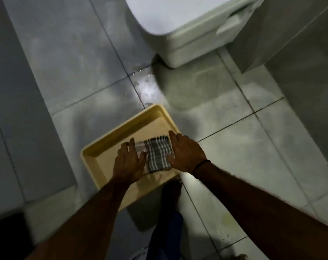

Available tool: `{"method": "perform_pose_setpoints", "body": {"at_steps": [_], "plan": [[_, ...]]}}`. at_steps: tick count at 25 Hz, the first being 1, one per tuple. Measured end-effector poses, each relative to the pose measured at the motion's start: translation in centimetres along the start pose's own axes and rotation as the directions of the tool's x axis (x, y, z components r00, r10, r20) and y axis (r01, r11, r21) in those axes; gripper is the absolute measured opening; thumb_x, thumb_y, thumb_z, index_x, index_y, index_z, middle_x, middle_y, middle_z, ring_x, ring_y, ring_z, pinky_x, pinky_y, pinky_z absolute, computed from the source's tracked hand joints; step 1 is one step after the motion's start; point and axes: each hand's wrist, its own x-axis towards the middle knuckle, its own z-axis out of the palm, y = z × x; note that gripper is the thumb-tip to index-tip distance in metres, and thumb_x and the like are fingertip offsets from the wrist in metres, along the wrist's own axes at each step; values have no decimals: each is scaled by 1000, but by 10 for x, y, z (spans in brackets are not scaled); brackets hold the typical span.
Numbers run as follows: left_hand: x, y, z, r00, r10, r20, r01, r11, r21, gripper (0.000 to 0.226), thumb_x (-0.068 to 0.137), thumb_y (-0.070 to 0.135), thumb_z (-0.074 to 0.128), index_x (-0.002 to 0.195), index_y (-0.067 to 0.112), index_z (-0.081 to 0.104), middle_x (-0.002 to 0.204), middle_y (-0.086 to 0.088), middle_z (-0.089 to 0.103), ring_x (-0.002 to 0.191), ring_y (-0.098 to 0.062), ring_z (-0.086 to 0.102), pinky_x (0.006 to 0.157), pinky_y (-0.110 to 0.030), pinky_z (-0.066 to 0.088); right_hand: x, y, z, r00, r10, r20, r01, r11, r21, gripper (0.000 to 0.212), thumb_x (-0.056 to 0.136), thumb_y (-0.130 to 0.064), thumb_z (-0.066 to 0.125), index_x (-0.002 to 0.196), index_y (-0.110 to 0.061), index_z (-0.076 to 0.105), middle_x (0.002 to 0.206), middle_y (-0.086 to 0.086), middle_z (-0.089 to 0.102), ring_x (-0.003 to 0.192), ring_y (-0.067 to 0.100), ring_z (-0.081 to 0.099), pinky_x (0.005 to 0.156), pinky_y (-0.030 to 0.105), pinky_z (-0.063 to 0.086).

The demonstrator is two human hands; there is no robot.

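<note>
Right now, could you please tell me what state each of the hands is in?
Left hand: open, straight fingers resting on the folded checked cloth.
Right hand: open, fingers flat against the cloth's other side.

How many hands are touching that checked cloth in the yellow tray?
2. The left hand rests on the left side of the folded grey-and-white checked cloth, the right hand on its right side, inside the shallow yellow plastic tray. None seems hidden.
</note>
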Motion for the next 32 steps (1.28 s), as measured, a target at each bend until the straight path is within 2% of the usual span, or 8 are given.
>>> {"method": "perform_pose_setpoints", "body": {"at_steps": [8,12,13,16,21,26,29,32], "plan": [[60,-46,89,856,-515,35,493,797,-349,52,86,32,70,124,3,51,129,-21,56,120,-42,55,103,-54,48,68,-7,107,956,292,23,-289,926,242,68,79,-18,67,139,-2,38,134,21,49,120,41,51,98,49,48],[65,-29,97,772,-629,86,553,599,-580,55,78,18,77,128,12,54,126,-14,65,109,-35,64,96,-52,56,77,-1,101,878,440,185,-445,615,651,35,80,-5,69,114,-2,61,107,18,65,99,38,62,82,43,54],[63,-25,93,787,-612,79,521,590,-617,52,79,16,76,129,13,58,125,-12,67,108,-33,65,95,-51,57,72,-1,95,864,454,217,-464,550,694,11,81,-3,66,91,-4,68,85,13,65,81,32,62,69,39,53],[36,9,72,908,-418,33,321,642,-696,37,80,14,72,115,24,65,104,7,73,93,-16,68,85,-43,60,45,9,71,852,448,273,-454,370,811,33,82,-2,61,54,-18,51,55,-3,44,53,14,44,51,22,35],[-28,91,72,1000,5,-26,-20,796,-605,36,82,12,72,112,31,64,89,20,71,81,8,67,66,-16,57,-39,77,33,817,405,411,-407,-99,908,9,91,-14,60,95,-13,69,85,5,69,78,21,63,70,30,47],[-78,188,155,848,415,330,-222,843,-489,38,91,16,65,126,32,60,84,31,73,82,16,67,66,-2,50,-137,182,57,806,395,441,-303,-364,881,53,88,-63,59,118,-22,76,114,8,78,108,27,73,97,41,55],[-85,222,223,761,481,435,-247,835,-491,29,93,17,54,116,24,71,84,7,77,77,-13,75,73,-40,63,-187,244,105,749,498,437,-183,-478,859,46,85,-38,76,122,-11,73,110,16,78,92,27,75,81,36,62],[-71,221,299,730,541,417,-475,841,-258,28,92,21,53,115,22,70,88,4,71,73,-13,71,72,-42,61,-218,299,178,611,639,467,-140,-494,858,28,80,-8,79,108,-6,76,95,15,78,72,23,77,60,30,62]]}}
